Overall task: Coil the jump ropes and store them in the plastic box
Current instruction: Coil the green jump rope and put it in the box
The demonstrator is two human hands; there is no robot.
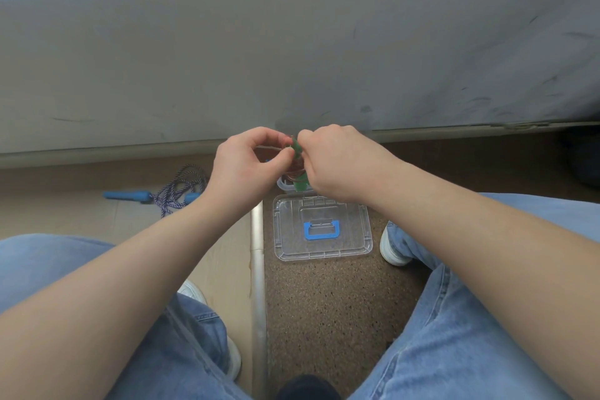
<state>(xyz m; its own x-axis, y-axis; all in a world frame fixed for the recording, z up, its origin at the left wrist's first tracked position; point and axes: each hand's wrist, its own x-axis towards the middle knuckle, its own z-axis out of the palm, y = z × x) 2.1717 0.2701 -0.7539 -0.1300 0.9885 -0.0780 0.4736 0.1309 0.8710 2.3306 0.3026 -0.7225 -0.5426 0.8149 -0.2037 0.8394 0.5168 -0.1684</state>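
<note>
Denim-clad legs (487, 318) are seen nearest, spread apart so that working space on the floor is left open between them. Far behind, a grey wall (292, 58) is seen. The speckled brown floor (324, 308) is bordered on its left by a metal strip (258, 269). On that floor the clear lid (350, 247), with its blue carry handle (322, 230), is laid flat near the person, judged to be set aside so the plastic box (282, 182) is kept open for loading. Only a corner of the box rim is shown, just beyond the lid; the rest is hidden under the hands. To the left, well apart, a blue-handled rope (130, 195) is left loosely bunched, judged not yet coiled. Both hands are raised directly over the box. The right hand (337, 162) is curled round the green-handled rope (300, 186), whose handles are held roughly upright, one end shown below the palm and one above the knuckles. The left hand (243, 166) is closed to a pinch at the top of the bundle, where a thin cord end appears to be drawn leftward; tucking or tying off is the likely step. The coiled cord is mostly hidden between the two hands, so its tightness cannot be told.
</note>
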